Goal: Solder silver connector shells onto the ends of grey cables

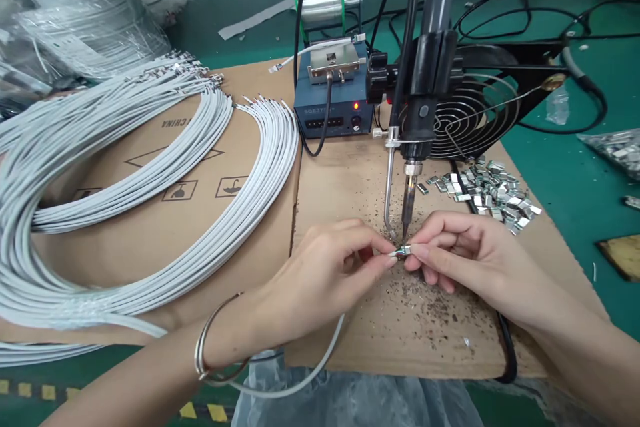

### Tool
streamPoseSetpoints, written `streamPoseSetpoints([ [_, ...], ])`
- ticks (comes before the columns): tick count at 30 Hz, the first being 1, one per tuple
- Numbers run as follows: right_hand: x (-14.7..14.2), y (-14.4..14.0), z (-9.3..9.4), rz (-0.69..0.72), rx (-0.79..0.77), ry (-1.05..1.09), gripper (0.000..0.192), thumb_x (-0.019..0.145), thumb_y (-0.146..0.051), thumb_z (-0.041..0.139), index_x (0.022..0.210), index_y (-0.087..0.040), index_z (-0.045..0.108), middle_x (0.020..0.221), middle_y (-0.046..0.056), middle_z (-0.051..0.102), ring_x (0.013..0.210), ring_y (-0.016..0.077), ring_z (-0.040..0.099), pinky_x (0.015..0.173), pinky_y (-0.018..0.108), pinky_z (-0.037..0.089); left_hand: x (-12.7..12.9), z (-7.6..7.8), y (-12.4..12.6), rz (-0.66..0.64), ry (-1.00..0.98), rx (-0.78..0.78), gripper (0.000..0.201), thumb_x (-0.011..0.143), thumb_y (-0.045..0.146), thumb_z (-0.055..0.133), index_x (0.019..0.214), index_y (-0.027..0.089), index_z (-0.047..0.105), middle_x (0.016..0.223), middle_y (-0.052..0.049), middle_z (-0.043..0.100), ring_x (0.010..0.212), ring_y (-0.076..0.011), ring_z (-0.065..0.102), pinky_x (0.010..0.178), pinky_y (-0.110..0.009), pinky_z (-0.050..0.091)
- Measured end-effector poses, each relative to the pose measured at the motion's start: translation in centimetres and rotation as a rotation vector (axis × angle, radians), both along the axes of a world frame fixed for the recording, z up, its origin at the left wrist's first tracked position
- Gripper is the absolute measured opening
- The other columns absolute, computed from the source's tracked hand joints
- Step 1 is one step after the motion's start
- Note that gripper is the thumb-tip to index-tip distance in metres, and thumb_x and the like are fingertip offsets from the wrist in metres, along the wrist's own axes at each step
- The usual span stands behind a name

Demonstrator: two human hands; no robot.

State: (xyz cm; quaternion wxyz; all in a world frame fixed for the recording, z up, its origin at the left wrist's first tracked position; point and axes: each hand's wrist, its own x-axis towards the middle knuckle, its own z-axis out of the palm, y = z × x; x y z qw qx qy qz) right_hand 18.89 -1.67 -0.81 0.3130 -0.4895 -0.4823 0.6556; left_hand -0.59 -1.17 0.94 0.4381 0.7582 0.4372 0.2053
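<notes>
My left hand (330, 267) pinches the end of a white cable (320, 363), which trails down and back under my wrist. My right hand (465, 257) pinches a small metal connector shell (403, 251) against that cable end. Both sets of fingertips meet just beneath the tip of a fixed soldering iron (409, 203) and its bent solder feed tube (388, 193). A metal bangle sits on my left wrist.
Bundles of white cables (150, 147) curve over cardboard at the left. A blue soldering station (333, 110) and a black fan (475, 113) stand behind the iron. A pile of metal shells (487, 193) lies to the right. Solder flecks litter the cardboard (425, 320).
</notes>
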Motion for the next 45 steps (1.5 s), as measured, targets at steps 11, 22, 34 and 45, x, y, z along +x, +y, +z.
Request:
streamPoseSetpoints([
  [11,-0.15,-0.01,0.05,-0.011,0.013,-0.022,0.010,0.077,-0.023,0.063,0.070,-0.017,0.061,0.065,0.005,0.069,0.045,0.0070,0.053,0.036,0.013,0.041,-0.29,-0.13,-0.02,-0.115,0.125,0.302,0.020,0.088,0.016,0.046,0.094,0.013,0.065,0.070,-0.001,0.052,0.066,-0.0108,0.051,0.061,-0.021,0.040],
  [22,-0.21,0.10,0.20,-0.019,0.045,0.002,0.010,0.078,-0.024,0.063,0.070,-0.018,0.062,0.065,0.004,0.070,0.046,0.0077,0.053,0.036,0.015,0.039,-0.27,-0.18,-0.06,-0.081,0.141,0.348,0.020,0.088,0.017,0.046,0.093,0.014,0.065,0.070,-0.001,0.053,0.064,-0.0107,0.051,0.061,-0.020,0.042],
  [34,-0.26,0.05,0.57,-0.027,0.017,0.006,0.011,0.075,-0.025,0.066,0.068,-0.018,0.061,0.064,0.005,0.070,0.044,0.0079,0.052,0.036,0.016,0.041,-0.20,-0.06,-0.07,-0.062,0.101,0.306,0.017,0.086,0.016,0.049,0.092,0.015,0.066,0.072,-0.002,0.058,0.066,-0.0111,0.054,0.063,-0.021,0.044],
  [45,-0.19,0.04,0.34,-0.013,-0.014,-0.027,0.010,0.075,-0.025,0.066,0.069,-0.017,0.062,0.065,0.005,0.070,0.045,0.0065,0.051,0.036,0.013,0.040,0.07,-0.12,-0.32,-0.043,0.122,0.239,0.020,0.086,0.015,0.048,0.093,0.015,0.066,0.073,-0.002,0.059,0.065,-0.0113,0.054,0.061,-0.021,0.043],
])
